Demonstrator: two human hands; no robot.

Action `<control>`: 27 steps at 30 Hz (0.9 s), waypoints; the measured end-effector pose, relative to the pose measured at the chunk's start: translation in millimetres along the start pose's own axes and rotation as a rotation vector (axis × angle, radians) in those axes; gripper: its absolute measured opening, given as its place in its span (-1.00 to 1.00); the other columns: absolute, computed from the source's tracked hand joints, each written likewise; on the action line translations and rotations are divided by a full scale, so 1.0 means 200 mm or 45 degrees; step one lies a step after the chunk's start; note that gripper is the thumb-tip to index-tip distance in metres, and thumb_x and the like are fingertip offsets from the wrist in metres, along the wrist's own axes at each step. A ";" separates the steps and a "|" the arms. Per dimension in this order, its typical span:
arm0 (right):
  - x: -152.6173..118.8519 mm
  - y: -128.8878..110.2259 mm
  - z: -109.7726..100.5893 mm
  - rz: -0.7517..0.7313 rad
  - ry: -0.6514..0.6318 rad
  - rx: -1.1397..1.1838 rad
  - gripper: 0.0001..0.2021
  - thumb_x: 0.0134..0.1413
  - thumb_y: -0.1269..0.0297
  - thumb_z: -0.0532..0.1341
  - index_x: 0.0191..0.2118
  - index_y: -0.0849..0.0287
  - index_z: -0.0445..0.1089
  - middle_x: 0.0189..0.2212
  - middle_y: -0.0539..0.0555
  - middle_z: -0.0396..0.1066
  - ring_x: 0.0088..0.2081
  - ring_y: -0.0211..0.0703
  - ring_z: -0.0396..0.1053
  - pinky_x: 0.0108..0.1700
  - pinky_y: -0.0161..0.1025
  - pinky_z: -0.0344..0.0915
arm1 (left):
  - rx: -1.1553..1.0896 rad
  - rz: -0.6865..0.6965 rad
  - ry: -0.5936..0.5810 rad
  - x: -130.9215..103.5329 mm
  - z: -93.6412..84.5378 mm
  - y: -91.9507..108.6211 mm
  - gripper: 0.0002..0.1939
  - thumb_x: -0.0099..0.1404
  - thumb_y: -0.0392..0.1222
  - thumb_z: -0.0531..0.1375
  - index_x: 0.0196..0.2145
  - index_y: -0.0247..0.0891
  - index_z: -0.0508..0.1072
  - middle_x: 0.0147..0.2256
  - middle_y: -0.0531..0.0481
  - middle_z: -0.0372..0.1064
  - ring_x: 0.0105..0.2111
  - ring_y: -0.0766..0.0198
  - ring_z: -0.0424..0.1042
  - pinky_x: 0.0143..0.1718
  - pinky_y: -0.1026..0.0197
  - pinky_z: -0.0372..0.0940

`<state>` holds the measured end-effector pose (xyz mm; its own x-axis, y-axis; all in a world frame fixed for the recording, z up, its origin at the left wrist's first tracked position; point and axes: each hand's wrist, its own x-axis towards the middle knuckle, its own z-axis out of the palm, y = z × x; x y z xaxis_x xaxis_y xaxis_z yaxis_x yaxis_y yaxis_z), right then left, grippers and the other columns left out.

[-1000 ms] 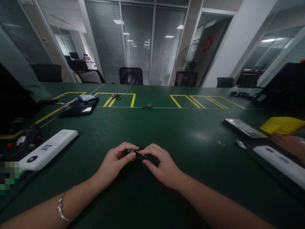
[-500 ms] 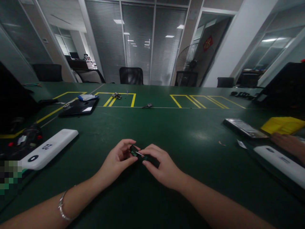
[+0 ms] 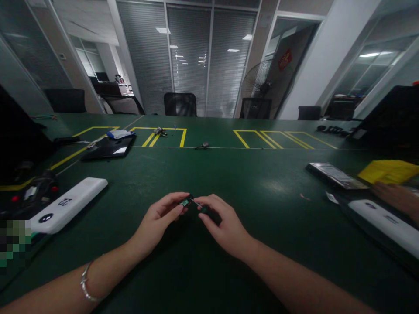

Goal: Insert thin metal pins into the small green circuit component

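Above the green table, my left hand is closed around a small black part with a green circuit board on it. The fingers and thumb pinch it at its edges, hiding some of it. My right hand grips a small screwdriver by its dark handle. Its thin metal shaft points up and left toward the black part. Whether the tip touches the part is too small to tell.
To the left lie a white device marked 22 and a flat black case. Rightward are a metal-cased block, a yellow object, another white device and another person's hand. Small metal pieces lie farther back.
My left hand has turned the black part, so its board faces me more and it sits slightly higher. The screwdriver has shifted a little up and right with my right hand.
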<state>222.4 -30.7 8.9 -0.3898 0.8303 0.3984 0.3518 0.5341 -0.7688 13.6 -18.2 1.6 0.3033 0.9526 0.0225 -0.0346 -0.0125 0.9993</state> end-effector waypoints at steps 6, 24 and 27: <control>-0.01 0.02 0.00 0.010 -0.049 -0.061 -0.57 0.13 0.54 0.17 0.07 -0.03 0.34 -0.12 0.03 0.34 -0.13 -0.17 0.34 -0.08 -0.19 0.33 | 0.138 0.043 0.058 0.00 -0.01 0.01 -0.76 0.33 -0.18 0.14 -0.07 -0.21 0.47 -0.32 0.00 0.41 -0.39 0.29 0.29 -0.31 0.24 0.22; 0.00 0.02 0.00 0.022 -0.027 -0.102 -0.55 0.11 0.54 0.19 0.08 -0.04 0.34 -0.15 0.03 0.35 -0.15 -0.18 0.35 -0.11 -0.20 0.34 | 0.653 0.207 0.047 -0.01 0.01 0.05 -0.74 0.34 -0.16 0.09 -0.04 -0.13 0.44 -0.18 -0.04 0.36 -0.27 0.22 0.38 -0.29 0.23 0.30; 0.00 0.02 0.01 0.003 -0.032 -0.084 -0.54 0.11 0.55 0.18 0.08 -0.04 0.34 -0.15 0.03 0.35 -0.15 -0.18 0.35 -0.10 -0.19 0.34 | 0.683 0.239 0.059 -0.01 0.01 0.05 -0.75 0.34 -0.18 0.09 -0.06 -0.13 0.45 -0.16 -0.05 0.36 -0.24 0.20 0.39 -0.25 0.22 0.32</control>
<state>223.2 -29.1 5.0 -0.4098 0.8279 0.3830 0.4077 0.5418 -0.7349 14.5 -19.9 10.9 0.2961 0.9314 0.2119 0.4085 -0.3240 0.8533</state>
